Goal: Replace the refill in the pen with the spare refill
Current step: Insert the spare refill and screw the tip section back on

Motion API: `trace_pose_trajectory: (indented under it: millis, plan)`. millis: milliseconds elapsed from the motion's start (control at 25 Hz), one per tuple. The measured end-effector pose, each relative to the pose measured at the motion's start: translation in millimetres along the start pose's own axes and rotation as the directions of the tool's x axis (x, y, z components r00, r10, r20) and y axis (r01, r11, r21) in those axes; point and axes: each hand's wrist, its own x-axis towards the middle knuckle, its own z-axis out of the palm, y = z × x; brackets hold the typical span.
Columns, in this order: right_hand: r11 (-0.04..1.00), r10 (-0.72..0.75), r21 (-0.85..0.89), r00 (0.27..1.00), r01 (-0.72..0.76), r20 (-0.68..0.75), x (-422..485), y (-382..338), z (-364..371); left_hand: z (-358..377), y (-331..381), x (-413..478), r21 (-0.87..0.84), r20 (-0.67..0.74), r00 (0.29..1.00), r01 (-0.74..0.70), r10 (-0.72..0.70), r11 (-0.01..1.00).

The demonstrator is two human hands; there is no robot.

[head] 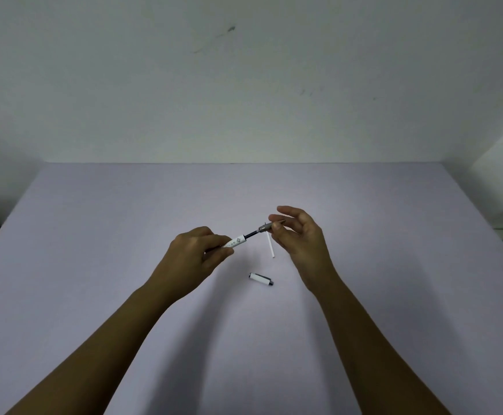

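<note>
Pen barrel [234, 242], a white plastic tube with small printed marks near its open end, is being held in the air above the middle of the table [94, 235], tilting up toward the right. Out of its open end a thin dark refill [251, 234] is sticking, a slim straight rod running on to a grey metallic conical tip section [264, 227] that is sitting apart from the barrel.

Left hand [195, 254] is gripping the barrel's lower part, thumb and fingers closed together around it, so that most of the tube is hidden inside the fist. Right hand [296, 235] is pinching the grey tip section between thumb and index finger, while its other fingers are curling loosely apart above.

Just below the tip section, a thin white straight stick, the spare refill [270, 246], is lying on the table beside the right hand, running toward the near edge; its upper end is passing behind the fingers.

Nearer the near edge, between the 2 forearms, a short white cylindrical pen cap [261, 278] with a dark end and a dark clip is lying on its side, well apart from both hands.

Table surface is looking smooth, matte and pale lilac, reaching back to a plain white wall [244, 85] bearing a few faint dark smudges.
</note>
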Motion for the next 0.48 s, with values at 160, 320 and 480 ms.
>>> trace_pose_trajectory:
  millis: [160, 320, 480]
  plan:
    - [0.988, -0.047, -0.144, 0.998, 0.053, 0.044, -4.4, -6.1, -3.5, -3.0, 3.8, -2.0, 0.005, -0.011, 1.0, -0.014, 0.014, 1.0]
    - [0.975, -0.064, -0.206, 0.993, 0.083, 0.1, -8.7, -11.1, -3.0, -4.3, 9.0, -4.9, -0.001, -0.025, 0.999, -0.042, 0.042, 0.999]
    - [0.965, -0.081, -0.236, 0.984, 0.118, 0.16, -13.8, -12.2, 1.6, -5.5, 15.7, -1.4, -0.014, -0.043, 0.998, -0.055, 0.054, 0.998]
